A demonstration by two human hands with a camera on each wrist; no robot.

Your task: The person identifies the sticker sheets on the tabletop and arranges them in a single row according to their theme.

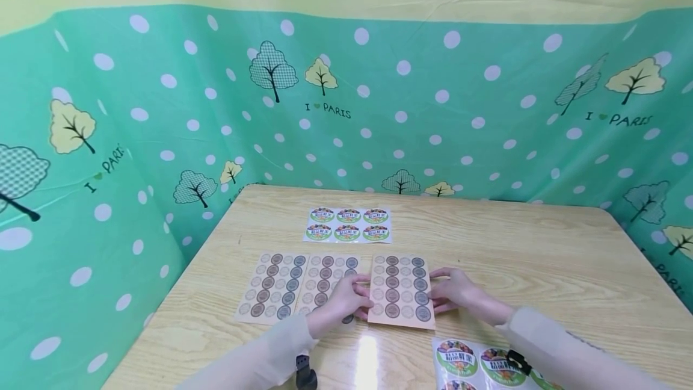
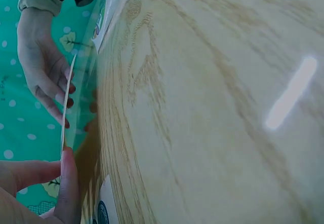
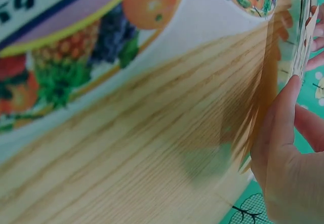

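Observation:
A tan sheet of round stickers (image 1: 400, 287), in columns of brown, pale and grey circles, is held up between both hands above the table. My left hand (image 1: 346, 298) pinches its left edge, thumb and fingers on either face in the left wrist view. The right hand (image 1: 456, 290) grips the opposite edge; in the right wrist view its thumb (image 3: 283, 117) lies along the sheet's near side. Two similar sheets lie flat to the left: an outer sheet (image 1: 271, 287) and an inner sheet (image 1: 323, 281), the latter partly covered by my left hand.
A sheet of fruit labels (image 1: 348, 225) lies farther back on the wooden table (image 1: 514, 245). Another fruit-label sheet (image 1: 482, 372) is at the front right, partly under the right forearm. A green dotted curtain (image 1: 379, 95) rises behind the table and along its sides.

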